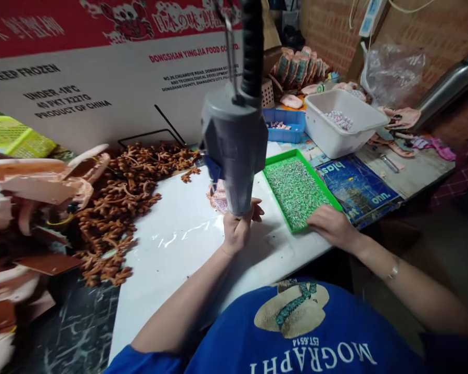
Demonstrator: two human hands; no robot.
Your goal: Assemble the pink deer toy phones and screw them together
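Observation:
A grey electric screwdriver [236, 140] hangs nose down from a black coiled cord and metal hook, in front of my left hand [237, 229]. The hand is closed at the tool's lower end; the tool hides part of the fingers. A pinkish piece [217, 197] shows just behind and left of the tool, and a small brown knobbly bit [257, 209] sticks out to the right of the hand. What exactly the hand grips is hidden. My right hand [330, 224] has its fingers drawn together at the near edge of a green tray [294, 227] of small silvery screws [296, 189].
Brown branching parts [117, 218] are heaped on the left, beside pink shell parts [35, 192]. A large printed carton [101, 78] stands behind. Farther right are a blue bin [284, 136], a white tub [341, 143] and a blue board [361, 189] on the table.

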